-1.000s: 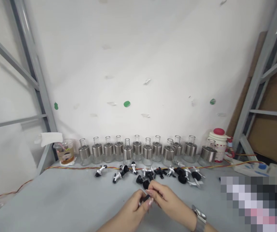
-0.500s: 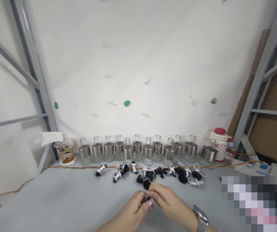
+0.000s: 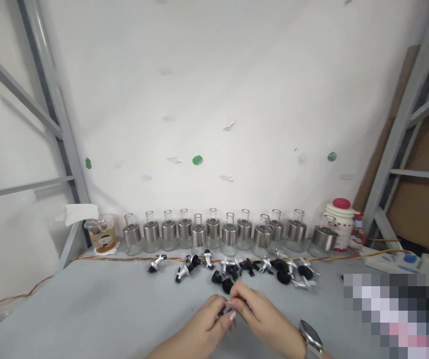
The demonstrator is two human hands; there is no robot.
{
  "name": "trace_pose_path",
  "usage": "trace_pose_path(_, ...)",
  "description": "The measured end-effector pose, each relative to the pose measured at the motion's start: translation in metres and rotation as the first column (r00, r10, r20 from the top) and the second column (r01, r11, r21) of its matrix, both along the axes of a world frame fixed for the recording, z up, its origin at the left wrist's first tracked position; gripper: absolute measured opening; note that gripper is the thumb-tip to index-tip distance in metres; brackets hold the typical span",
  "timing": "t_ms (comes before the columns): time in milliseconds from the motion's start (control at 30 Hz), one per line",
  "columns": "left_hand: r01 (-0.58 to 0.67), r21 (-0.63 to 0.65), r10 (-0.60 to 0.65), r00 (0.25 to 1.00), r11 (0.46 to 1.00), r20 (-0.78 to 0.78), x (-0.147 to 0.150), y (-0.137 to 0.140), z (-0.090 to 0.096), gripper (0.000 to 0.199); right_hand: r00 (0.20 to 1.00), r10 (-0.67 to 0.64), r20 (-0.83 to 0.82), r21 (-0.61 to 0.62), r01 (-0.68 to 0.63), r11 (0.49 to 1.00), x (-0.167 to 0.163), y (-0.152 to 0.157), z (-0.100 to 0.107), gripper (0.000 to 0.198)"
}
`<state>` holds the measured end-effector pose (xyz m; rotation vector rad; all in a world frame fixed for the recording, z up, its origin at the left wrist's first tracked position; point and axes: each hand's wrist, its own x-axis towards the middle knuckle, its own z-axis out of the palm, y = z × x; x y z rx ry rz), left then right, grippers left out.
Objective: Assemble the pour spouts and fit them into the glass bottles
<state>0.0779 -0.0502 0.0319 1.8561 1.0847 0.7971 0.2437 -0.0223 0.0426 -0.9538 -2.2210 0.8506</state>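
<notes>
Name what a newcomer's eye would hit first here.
Probably the uneven line of glass bottles with metal bands, standing along the foot of the white wall. Next, likely the left hand and right hand, fingers together at front centre around a small part, mostly hidden. Then the scattered black and silver fittings between hands and bottles, and the red-lidded jar at the right end.

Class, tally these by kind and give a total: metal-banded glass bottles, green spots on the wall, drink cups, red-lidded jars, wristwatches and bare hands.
Metal-banded bottles: 12
Green spots: 3
Drink cup: 1
Red-lidded jar: 1
Wristwatch: 1
Left hand and right hand: 2
Total: 20
</notes>
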Motion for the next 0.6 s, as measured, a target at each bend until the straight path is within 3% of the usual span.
trace_pose_path(167,0.018,-0.004,-0.018,1.0,1.0,-0.006,-0.001,0.001,-0.001,0.027,0.996,-0.047,-0.08,-0.075,0.041,0.996,0.0,0.0,-0.001,0.008)
trace_pose_path(300,0.031,-0.005,-0.031,0.999,0.999,0.022,0.0,-0.001,0.004,0.028,0.997,-0.026,-0.067,-0.058,0.022,0.998,0.002,0.002,-0.002,0.012)
trace_pose_path(433,0.065,-0.007,-0.064,0.997,0.998,0.048,0.0,-0.003,0.012,0.028,0.999,0.037,-0.009,-0.068,-0.037,0.997,0.001,0.003,-0.004,0.033)
trace_pose_path(533,0.072,-0.042,-0.069,0.995,0.996,0.07,-0.002,-0.003,0.012,0.029,0.992,0.083,-0.097,-0.183,-0.099,0.978,-0.001,0.004,-0.009,0.036)
trace_pose_path(600,0.088,-0.074,-0.08,0.991,0.993,0.103,-0.003,-0.002,0.008,0.029,0.973,0.119,-0.198,-0.298,-0.175,0.938,-0.002,0.007,-0.014,0.037)
